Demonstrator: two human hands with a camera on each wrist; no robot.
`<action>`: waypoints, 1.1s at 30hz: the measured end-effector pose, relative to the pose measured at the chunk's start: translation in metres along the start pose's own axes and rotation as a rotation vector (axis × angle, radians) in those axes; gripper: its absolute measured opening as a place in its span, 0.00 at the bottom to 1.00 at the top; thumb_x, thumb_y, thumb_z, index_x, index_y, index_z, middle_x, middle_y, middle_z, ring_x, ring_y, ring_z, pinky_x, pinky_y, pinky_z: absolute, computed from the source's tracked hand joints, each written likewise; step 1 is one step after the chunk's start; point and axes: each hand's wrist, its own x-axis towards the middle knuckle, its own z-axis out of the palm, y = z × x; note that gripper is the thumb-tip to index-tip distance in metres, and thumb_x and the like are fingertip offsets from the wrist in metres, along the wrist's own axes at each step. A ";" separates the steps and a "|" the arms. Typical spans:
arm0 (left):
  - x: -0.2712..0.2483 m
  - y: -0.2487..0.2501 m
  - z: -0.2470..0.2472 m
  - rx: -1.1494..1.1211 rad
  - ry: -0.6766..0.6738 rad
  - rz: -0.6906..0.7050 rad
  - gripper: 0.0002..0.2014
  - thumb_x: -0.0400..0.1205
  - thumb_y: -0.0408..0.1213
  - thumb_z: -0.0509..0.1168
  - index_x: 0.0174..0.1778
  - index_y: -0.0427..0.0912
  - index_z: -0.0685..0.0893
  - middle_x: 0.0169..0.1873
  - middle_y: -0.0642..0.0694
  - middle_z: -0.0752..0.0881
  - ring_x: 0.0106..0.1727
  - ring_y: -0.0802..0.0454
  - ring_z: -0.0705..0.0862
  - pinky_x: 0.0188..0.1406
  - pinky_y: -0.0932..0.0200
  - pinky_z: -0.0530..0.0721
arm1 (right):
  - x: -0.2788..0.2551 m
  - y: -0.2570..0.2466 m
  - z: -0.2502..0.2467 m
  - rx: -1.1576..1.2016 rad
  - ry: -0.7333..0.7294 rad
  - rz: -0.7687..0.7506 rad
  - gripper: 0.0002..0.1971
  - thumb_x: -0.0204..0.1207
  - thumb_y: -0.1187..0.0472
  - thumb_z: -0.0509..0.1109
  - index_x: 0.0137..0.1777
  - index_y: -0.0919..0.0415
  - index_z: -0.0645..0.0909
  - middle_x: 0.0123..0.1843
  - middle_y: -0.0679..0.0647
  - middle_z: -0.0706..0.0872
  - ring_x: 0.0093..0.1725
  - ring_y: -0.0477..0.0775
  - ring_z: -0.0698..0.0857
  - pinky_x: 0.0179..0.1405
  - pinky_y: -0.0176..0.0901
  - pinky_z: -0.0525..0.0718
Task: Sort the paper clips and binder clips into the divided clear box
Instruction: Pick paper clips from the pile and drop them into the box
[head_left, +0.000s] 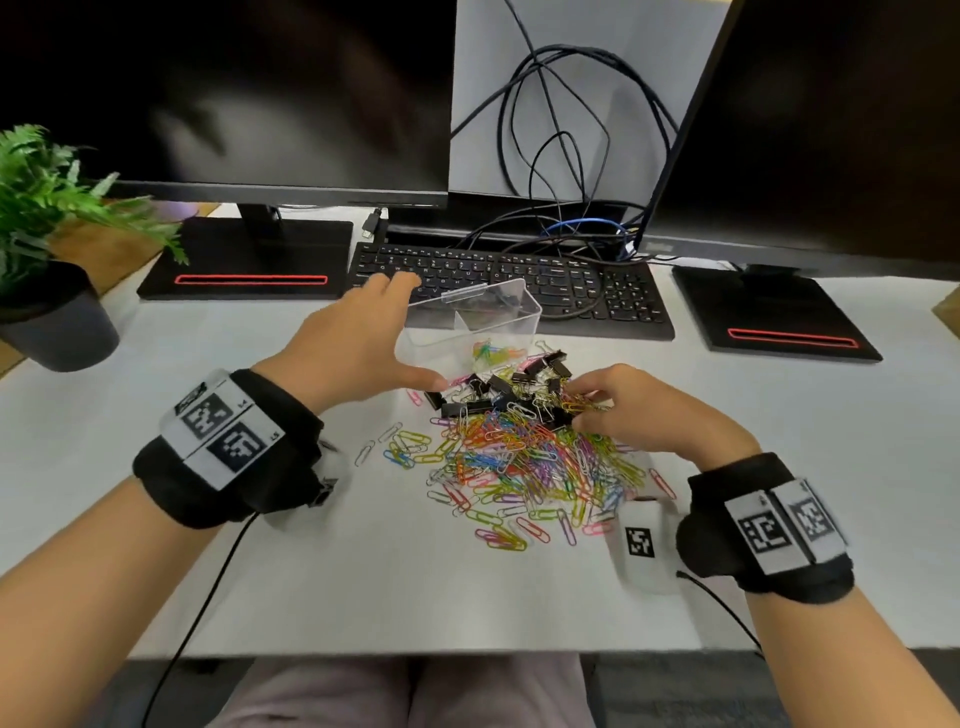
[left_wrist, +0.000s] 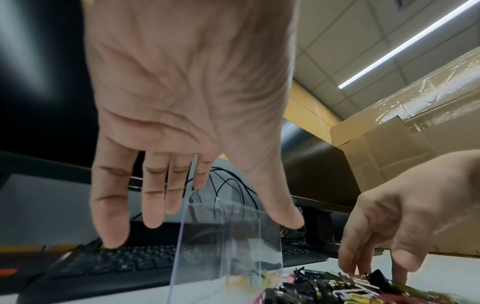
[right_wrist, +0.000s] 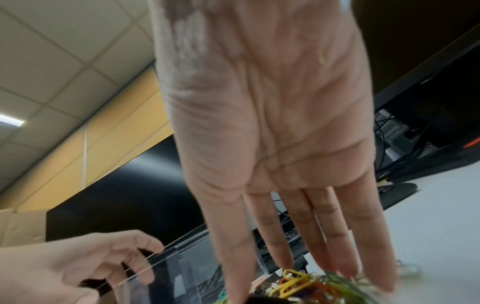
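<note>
A clear divided box (head_left: 511, 312) stands on the white desk in front of the keyboard, with a few coloured paper clips (head_left: 491, 353) inside its near compartment. My left hand (head_left: 402, 335) is spread at the box's left side, fingers straight (left_wrist: 109, 216) and thumb toward the pile; whether it touches the box is unclear. Black binder clips (head_left: 519, 387) lie just in front of the box. Behind them, toward me, spreads a big heap of coloured paper clips (head_left: 524, 457). My right hand (head_left: 584, 408) is down on the heap's far right, pinching a bunch of paper clips (right_wrist: 298, 281) between thumb and fingers.
A black keyboard (head_left: 519, 280) lies right behind the box, with tangled cables (head_left: 571, 156) beyond. Two monitor bases (head_left: 249, 260) (head_left: 769, 317) flank it. A potted plant (head_left: 47, 260) stands at the far left. A cardboard box (left_wrist: 415, 144) is off to the right.
</note>
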 end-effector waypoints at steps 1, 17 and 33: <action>0.003 0.001 0.003 -0.010 -0.024 -0.006 0.54 0.64 0.66 0.74 0.79 0.45 0.58 0.68 0.43 0.75 0.66 0.41 0.77 0.57 0.43 0.81 | -0.002 0.001 -0.001 0.025 0.002 0.014 0.27 0.74 0.55 0.75 0.73 0.54 0.75 0.73 0.54 0.77 0.69 0.54 0.77 0.63 0.44 0.76; 0.032 -0.039 0.021 -0.408 0.059 -0.046 0.25 0.69 0.44 0.79 0.59 0.43 0.80 0.45 0.47 0.84 0.45 0.50 0.85 0.48 0.56 0.84 | 0.003 -0.004 0.004 -0.062 0.080 0.093 0.22 0.62 0.63 0.83 0.55 0.69 0.83 0.51 0.61 0.85 0.46 0.58 0.83 0.43 0.48 0.82; 0.037 -0.055 0.029 -0.576 0.075 0.003 0.24 0.70 0.40 0.79 0.60 0.43 0.81 0.50 0.48 0.87 0.52 0.51 0.86 0.50 0.65 0.81 | 0.005 0.002 -0.009 0.142 0.363 0.029 0.06 0.67 0.74 0.76 0.39 0.64 0.91 0.35 0.59 0.88 0.36 0.59 0.87 0.47 0.50 0.89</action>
